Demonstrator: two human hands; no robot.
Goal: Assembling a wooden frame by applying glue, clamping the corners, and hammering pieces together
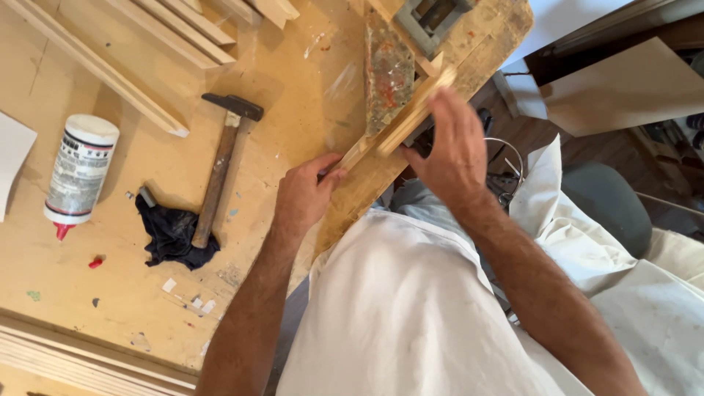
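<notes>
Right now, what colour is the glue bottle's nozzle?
Red. The glue bottle lies on the workbench; the head view shows it.

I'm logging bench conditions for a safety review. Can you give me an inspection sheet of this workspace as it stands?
Surface: wooden workbench, scuffed and spotted with paint and glue marks.
Job's things: thin wooden strip lying along the bench edge beside a paint-stained block.
Clutter: hammer resting on a dark rag; glue bottle lying on its side, its red cap off; small scraps; wood mouldings stacked at top left.
Grippers: left hand pinches the strip's near end; right hand has fingers on the strip farther along.
Cables: nothing seen.
Surroundings: white cloth draped at right; flat board beyond the bench.
</notes>
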